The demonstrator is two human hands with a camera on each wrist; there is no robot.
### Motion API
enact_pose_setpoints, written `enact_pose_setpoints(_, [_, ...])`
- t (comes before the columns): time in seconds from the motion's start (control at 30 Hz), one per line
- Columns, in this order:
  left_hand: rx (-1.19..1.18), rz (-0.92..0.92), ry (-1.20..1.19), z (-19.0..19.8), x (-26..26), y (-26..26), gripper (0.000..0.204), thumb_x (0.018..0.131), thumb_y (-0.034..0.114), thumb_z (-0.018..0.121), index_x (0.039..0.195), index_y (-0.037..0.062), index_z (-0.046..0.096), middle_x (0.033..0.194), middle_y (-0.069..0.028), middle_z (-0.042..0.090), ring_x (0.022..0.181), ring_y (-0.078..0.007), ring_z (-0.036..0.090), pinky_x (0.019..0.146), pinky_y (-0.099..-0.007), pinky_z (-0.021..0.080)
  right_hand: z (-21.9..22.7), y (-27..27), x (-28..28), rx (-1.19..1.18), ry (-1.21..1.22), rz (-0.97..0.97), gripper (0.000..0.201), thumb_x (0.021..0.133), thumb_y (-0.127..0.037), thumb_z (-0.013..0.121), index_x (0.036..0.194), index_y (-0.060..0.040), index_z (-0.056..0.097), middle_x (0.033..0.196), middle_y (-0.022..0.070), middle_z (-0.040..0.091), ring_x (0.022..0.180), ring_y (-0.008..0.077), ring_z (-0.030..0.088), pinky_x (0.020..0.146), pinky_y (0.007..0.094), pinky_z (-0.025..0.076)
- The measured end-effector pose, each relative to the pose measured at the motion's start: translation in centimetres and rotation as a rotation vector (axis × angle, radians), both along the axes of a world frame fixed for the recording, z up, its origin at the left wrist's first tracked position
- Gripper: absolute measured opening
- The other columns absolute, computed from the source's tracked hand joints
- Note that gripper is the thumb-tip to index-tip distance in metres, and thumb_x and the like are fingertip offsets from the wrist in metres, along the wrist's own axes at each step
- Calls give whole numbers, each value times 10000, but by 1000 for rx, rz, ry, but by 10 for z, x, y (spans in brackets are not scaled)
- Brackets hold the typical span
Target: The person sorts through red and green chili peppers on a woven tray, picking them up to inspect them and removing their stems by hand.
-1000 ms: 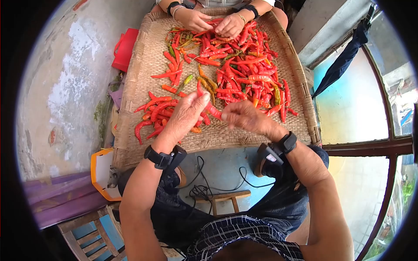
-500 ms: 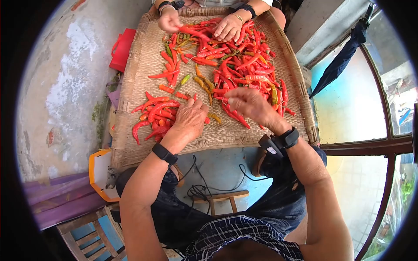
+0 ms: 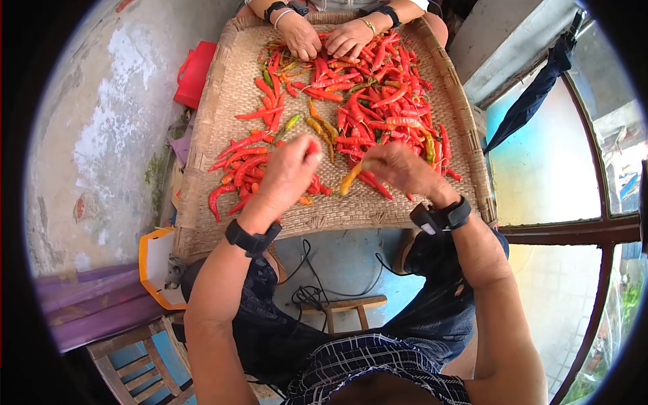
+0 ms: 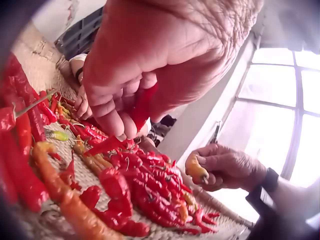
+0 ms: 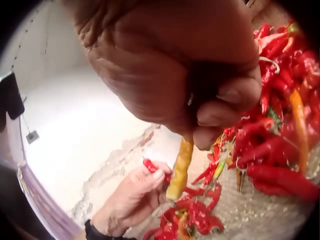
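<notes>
My left hand [image 3: 287, 177] is raised over the smaller near-left pile of red chili peppers [image 3: 250, 169]. It grips a red chili pepper [image 4: 144, 106], mostly hidden by the curled fingers; one end [image 5: 149, 165] sticks out in the right wrist view. My right hand [image 3: 405, 174] pinches a yellow chili pepper [image 3: 351, 178] by one end, the other end pointing down toward the left. Behind that hand lies the large heap of red chilies [image 3: 385, 101]. The two hands are apart, at the near side of the woven tray [image 3: 223, 88].
Across the tray, another person's hands [image 3: 347, 37] work at the far end of the heap. A few yellow-green chilies [image 3: 319, 128] lie between the piles. Left are a wall and red bag [image 3: 196, 74]; right, a window with a folded umbrella [image 3: 533, 94]. Cables [image 3: 310, 293] lie below.
My left hand went down to the near-left pile and came up with a red chili. The right hand now holds a yellow chili. The other person's hand reached left and came back.
</notes>
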State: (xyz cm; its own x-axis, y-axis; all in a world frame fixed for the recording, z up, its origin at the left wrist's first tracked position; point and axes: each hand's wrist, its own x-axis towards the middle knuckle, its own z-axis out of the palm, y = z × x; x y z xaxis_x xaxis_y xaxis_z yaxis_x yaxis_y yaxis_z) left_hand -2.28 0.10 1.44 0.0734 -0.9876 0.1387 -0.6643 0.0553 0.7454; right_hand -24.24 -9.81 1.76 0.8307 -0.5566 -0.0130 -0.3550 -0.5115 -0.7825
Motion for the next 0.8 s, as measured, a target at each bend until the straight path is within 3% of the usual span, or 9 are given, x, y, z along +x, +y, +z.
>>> enact_pose_setpoints(0.07, [32,38,237,-2,12,-4,118,883,138,554,947,45,520,891,-65,607,691,-129,544,671,-272,461,8,-12,-9,36,-48,-69,240,889,-248,581,860,-12,615,660,117,577,578,185,572,533,331,454])
enact_pose_setpoints(0.13, [85,65,601,4,13,-3,169,930,203,517,1018,59,499,938,-41,598,736,-82,536,702,-241,472,27,-18,-14,570,-494,-441,280,905,-304,579,880,-27,616,656,55,583,541,89,511,476,252,405])
enact_pose_setpoints(0.23, [180,6,799,8,7,0,177,929,224,531,1013,70,509,946,-43,588,774,-81,547,714,-245,479,22,-22,-15,731,-617,-577,321,911,-352,570,938,-34,600,681,15,595,517,54,469,461,201,373])
enact_pose_setpoints(0.33, [308,-44,822,6,-2,3,187,924,246,549,1000,78,519,949,-33,581,797,-80,556,726,-247,485,21,7,-1,559,-280,-349,390,887,-325,615,1094,4,580,763,24,621,639,66,540,555,227,461])
enact_pose_setpoints(0.4, [328,-98,887,3,-9,4,186,921,248,557,991,79,524,940,-25,577,801,-79,556,732,-247,485,-5,22,13,283,-265,-126,338,875,-258,640,1056,23,587,786,24,618,677,88,554,597,247,472])
enact_pose_setpoints(0.5, [305,-155,937,3,-15,7,192,909,241,581,990,73,538,918,-15,574,807,-74,556,736,-251,482,-7,39,22,331,-258,-42,262,862,-200,655,980,29,611,740,27,604,692,105,561,619,276,469])
enact_pose_setpoints(0.63, [358,-194,530,9,-6,10,263,865,227,626,1045,52,545,919,-32,595,791,-144,578,735,-301,476,-2,31,14,303,-65,19,223,876,-212,628,840,7,629,642,38,570,617,99,523,555,286,434])
enact_pose_setpoints(0.7, [138,-83,-157,7,2,14,333,800,216,674,1061,47,553,921,-96,621,838,-247,585,769,-357,473,2,20,6,288,7,3,237,885,-236,614,828,-7,624,645,32,572,604,93,517,538,277,426])
enact_pose_setpoints(0.8, [69,-110,-662,-4,3,20,384,743,229,702,1055,47,571,940,-155,626,923,-316,558,797,-402,458,18,5,-1,370,-71,-171,260,902,-281,588,818,-37,615,646,17,569,583,76,507,512,254,414])
